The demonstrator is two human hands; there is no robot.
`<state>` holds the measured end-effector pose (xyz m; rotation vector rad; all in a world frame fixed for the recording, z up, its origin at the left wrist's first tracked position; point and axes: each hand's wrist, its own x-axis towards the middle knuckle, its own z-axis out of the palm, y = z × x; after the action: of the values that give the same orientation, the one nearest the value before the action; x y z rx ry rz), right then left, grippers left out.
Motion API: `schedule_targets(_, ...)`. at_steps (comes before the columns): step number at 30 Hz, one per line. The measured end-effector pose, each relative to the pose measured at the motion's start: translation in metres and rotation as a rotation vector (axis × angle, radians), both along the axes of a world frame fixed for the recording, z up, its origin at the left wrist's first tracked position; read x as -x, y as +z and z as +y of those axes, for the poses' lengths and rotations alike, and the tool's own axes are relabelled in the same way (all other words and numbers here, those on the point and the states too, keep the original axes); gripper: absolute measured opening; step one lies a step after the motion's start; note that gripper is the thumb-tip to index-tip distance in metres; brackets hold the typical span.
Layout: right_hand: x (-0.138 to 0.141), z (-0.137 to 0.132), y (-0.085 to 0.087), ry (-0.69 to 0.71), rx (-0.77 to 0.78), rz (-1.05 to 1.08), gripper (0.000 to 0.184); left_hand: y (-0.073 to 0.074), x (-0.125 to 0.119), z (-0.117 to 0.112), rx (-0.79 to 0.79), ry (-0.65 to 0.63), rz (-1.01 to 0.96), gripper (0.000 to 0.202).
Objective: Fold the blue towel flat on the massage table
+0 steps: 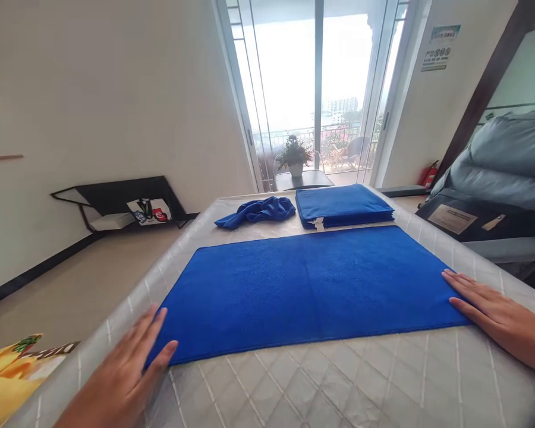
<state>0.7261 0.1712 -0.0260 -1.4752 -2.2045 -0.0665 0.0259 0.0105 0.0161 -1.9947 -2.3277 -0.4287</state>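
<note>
A blue cloth (307,285), perhaps a towel, lies spread flat with a crease down its middle. My left hand (129,356) rests at its left edge, fingers stretched out and thumb on the near left corner. At the opposite edge, my right hand (490,306) lies flat with fingers extended, the tips touching the cloth. Neither hand grips anything. Behind the spread cloth sits a neat stack of folded blue cloths (343,204) with a white tag at its near side. Left of that stack lies a crumpled blue cloth (258,211).
Beneath the cloths is a quilted, plastic-covered surface (330,380). Beyond it, a potted plant (295,156) stands on a small table before a glass door. A grey armchair (512,160) is at the right; a black rack (125,199) with a bag stands by the left wall.
</note>
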Motion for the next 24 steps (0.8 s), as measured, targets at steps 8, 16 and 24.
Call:
schedule_targets(8, 0.098, 0.018, 0.056, 0.062, 0.141, -0.116, 0.071, 0.059, -0.159, 0.115, 0.063, -0.531, 0.079, 0.052)
schedule_targets(16, 0.301, 0.1, 0.075, 0.222, 0.258, -0.187, 0.061, 0.033, -0.236, 0.248, -0.037, -0.43, 0.074, 0.05)
schedule_targets(24, 0.332, 0.123, 0.047, 0.213, 0.275, -0.2, 0.062, -0.003, -0.22, 0.264, 0.033, -0.471, 0.115, 0.054)
